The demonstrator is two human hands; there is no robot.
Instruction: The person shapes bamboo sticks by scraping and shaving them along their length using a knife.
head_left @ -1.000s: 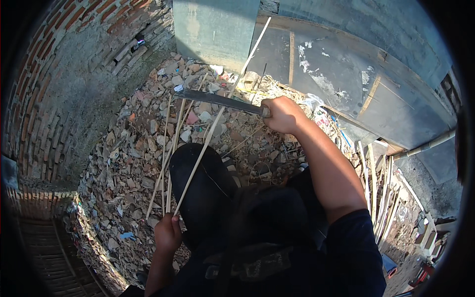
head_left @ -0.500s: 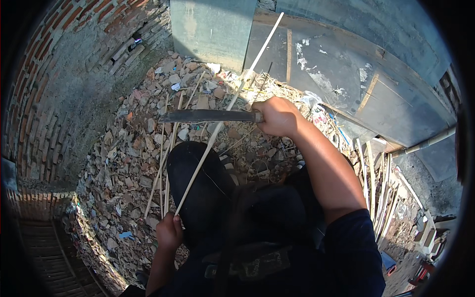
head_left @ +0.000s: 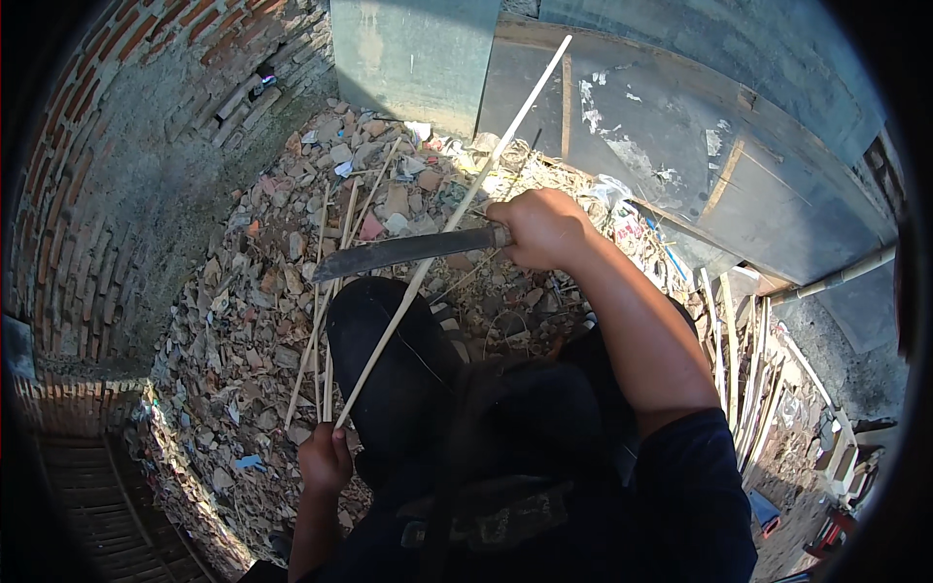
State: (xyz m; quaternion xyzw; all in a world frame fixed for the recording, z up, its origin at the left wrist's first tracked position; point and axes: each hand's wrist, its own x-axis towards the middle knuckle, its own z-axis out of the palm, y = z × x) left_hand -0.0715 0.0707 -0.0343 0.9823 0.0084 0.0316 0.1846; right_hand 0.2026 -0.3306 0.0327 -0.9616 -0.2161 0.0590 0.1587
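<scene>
My right hand (head_left: 546, 229) is closed round the handle of a machete (head_left: 413, 251), whose dark blade points left and dips a little toward its tip. The blade crosses a long pale bamboo strip (head_left: 465, 204); whether the edge bites into it I cannot tell. At the strip's lower end my left hand (head_left: 325, 458) grips it low on the left, beside my bent knee (head_left: 384, 330). From there the strip slants up and right, its far end in front of the dark panels. Several thinner bamboo sticks (head_left: 319, 340) lie on the rubble just beyond my left hand.
Broken brick and stone rubble (head_left: 253, 321) covers the ground. A brick wall (head_left: 126, 194) rises on the left. Dark panels (head_left: 641, 126) and a pale green board (head_left: 413, 63) stand ahead. More bamboo strips (head_left: 753, 389) lie in a bundle at my right.
The machete's tip has swung downward, so the blade now slants. The strip's far end has shifted slightly right and down, and my left hand has moved a little left and lower.
</scene>
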